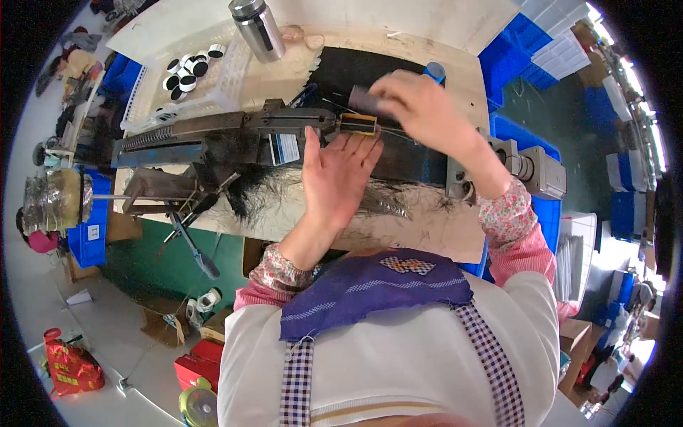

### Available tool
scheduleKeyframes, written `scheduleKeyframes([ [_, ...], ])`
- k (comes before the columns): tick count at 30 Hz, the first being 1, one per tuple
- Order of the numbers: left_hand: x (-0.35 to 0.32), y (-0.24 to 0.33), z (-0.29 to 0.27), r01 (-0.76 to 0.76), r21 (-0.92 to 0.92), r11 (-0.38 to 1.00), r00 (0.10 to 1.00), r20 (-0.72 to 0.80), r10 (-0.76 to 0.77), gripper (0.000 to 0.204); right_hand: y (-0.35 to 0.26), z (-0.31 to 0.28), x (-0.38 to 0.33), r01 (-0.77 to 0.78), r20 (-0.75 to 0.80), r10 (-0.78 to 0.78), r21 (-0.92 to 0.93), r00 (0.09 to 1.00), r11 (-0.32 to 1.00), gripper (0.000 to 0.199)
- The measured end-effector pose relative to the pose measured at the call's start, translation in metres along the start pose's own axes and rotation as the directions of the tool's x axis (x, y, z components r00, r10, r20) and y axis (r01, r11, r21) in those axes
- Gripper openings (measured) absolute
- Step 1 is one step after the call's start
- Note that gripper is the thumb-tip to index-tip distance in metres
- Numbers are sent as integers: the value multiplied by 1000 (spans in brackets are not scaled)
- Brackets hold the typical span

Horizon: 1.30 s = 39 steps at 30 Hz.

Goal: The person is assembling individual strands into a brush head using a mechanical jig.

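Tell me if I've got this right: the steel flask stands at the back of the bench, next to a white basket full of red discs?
Not quite. The head view shows the steel flask at the back of the bench, beside the white basket, but the discs in it are black and white, not red.

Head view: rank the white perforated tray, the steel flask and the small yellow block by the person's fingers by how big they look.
1. white perforated tray, clearly largest.
2. steel flask.
3. small yellow block, smallest.
The flask stands near the picture's rim, where the fisheye bends shapes, so its margin over the block is unsure.
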<state>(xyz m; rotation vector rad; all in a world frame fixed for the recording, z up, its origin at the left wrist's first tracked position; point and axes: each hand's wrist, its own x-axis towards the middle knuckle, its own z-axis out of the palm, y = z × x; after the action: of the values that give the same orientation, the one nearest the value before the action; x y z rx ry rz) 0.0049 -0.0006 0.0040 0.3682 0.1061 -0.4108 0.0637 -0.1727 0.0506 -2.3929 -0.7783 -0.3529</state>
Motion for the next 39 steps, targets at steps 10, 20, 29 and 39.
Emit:
scheduleKeyframes([
  [10, 1, 2, 0, -49, -33, 998, 996, -74, 47, 49, -51, 12, -13, 29, 206, 71, -444, 976, 896, 17],
  [20, 7, -2, -6, -24, 130, 991, 988, -146, 43, 33, -45, 14, -29, -48, 209, 135, -376, 969, 925, 20],
  [29, 6, -78, -37, 107, 99, 989, 953, -295, -73, 30, -16, 71, -172, -259, 434, 282, -113, 856, 959, 21],
  [39, -139, 33, -87, -196, 965, 173, 783, 47, 621, 55, -19, 70, -165, -268, 349, 289, -108, 892, 957, 18],
])
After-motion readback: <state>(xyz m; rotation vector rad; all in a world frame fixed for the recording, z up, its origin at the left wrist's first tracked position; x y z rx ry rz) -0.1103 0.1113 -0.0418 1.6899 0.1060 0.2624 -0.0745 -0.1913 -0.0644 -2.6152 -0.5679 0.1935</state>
